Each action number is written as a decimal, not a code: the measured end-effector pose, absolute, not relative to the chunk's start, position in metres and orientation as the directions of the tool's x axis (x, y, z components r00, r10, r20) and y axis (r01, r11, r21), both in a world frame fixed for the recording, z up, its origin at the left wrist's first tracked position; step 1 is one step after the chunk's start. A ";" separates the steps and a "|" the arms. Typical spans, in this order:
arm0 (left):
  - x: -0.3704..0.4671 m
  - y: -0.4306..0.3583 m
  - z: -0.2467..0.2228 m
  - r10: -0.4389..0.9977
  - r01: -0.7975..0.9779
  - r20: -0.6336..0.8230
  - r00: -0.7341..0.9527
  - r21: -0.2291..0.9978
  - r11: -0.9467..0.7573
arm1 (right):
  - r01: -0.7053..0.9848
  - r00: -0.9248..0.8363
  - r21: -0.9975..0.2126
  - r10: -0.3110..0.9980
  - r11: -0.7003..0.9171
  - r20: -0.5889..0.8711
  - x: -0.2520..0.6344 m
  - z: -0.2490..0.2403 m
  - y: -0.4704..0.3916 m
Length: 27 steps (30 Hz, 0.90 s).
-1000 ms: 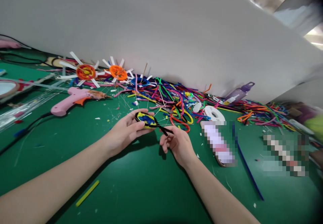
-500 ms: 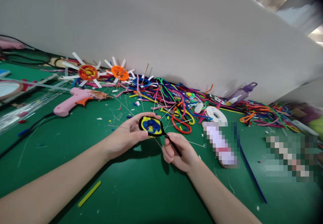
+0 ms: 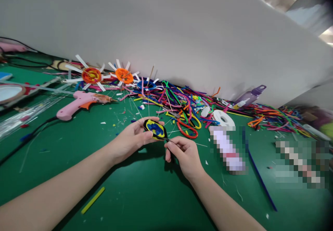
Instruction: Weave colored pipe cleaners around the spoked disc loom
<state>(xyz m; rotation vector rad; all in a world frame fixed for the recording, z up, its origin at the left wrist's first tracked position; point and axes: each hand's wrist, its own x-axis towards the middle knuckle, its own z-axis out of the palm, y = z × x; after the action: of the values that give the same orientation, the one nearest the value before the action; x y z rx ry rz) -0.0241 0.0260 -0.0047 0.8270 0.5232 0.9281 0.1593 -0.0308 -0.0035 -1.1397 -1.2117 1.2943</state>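
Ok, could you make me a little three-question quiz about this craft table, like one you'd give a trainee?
1. Multiple choice: What colour is the strip around the edge of the yellow-and-blue oval in the left hand?
a) red
b) black
c) white

2. True or false: The pink glue gun lies on the green table, held by neither hand.

3. Compare: Which is farther right in the view, the white spool or the purple bottle?

Key:
1. b) black; the right hand pinches its end.
2. True.
3. The purple bottle.
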 end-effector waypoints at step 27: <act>-0.022 0.023 -0.002 0.837 -0.413 -0.136 0.531 0.821 0.395 | 0.744 -0.276 -0.241 0.615 0.623 0.739 0.157 -0.008 -0.043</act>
<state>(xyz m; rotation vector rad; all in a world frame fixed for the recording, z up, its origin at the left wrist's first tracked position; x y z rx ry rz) -0.0217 0.0227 -0.0020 0.8214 0.5994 0.8548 0.1571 -0.0425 -0.0076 -1.0691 -1.9892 -0.1901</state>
